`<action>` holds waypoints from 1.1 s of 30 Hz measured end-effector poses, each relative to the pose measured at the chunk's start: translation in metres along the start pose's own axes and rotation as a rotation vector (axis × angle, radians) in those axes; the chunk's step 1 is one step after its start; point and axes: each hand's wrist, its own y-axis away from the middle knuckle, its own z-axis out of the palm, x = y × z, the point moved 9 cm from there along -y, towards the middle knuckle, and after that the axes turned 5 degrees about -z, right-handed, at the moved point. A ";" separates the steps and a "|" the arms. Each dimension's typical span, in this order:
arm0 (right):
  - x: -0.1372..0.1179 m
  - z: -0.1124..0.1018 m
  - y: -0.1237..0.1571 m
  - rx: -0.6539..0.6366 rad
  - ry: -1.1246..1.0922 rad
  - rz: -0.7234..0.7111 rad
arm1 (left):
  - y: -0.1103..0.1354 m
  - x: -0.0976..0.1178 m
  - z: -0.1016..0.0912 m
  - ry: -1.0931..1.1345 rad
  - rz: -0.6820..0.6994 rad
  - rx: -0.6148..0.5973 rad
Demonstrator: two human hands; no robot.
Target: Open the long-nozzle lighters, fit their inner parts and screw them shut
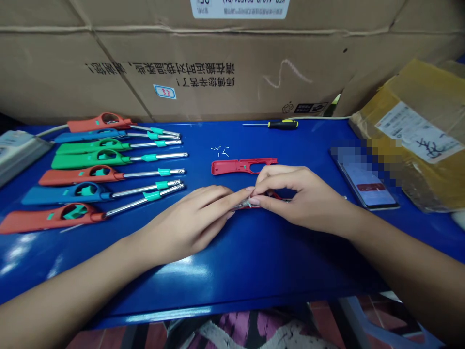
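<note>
Work surface: a glossy blue table [254, 257], smooth enough to reflect light along its near edge.

Workpiece: a red lighter part [276, 196] made of moulded plastic, with a thin bright metal piece at its left end. It lies low on the table at centre, between the two hands and largely covered by them.

Left hand [189, 220]: fingers straight and pressed together, with their tips closed on the metal end of the part.

Right hand [301, 196]: arched over the part, fingers curled, with thumb and forefinger pinching it from above. The fingertips of both hands meet at the same spot.

Just beyond the hands lies a red half shell [240, 166], a flat, elongated plastic moulding with an oval cut-out. A few small white pins [220, 150] are scattered behind it.

To the left is a row of finished lighters [94, 174] — red, blue and green handles, teal triggers and collars, slender polished metal tubes pointing right.

At the table's far edge lies a screwdriver [279, 124] with a black and yellow handle. A phone [366, 186] lies flat to the right, screen lit, beside a parcel [417, 131] wrapped in shiny yellow tape. Creased cardboard boxes [181, 63] — matte brown, with printed characters — stand along the back.
</note>
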 end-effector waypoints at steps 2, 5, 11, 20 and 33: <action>0.000 0.000 0.000 -0.005 0.002 0.004 | 0.000 0.000 0.000 0.003 0.003 0.001; 0.001 0.001 0.001 -0.009 0.001 0.012 | 0.000 0.000 0.000 0.013 0.004 0.000; 0.002 -0.001 0.000 0.042 -0.026 0.027 | 0.001 0.000 -0.002 0.011 0.011 0.019; 0.010 -0.003 0.001 -0.057 0.088 0.070 | 0.001 -0.003 -0.002 0.041 -0.021 0.035; 0.018 0.012 0.002 -0.181 0.204 0.101 | -0.003 -0.006 -0.002 0.065 -0.076 0.028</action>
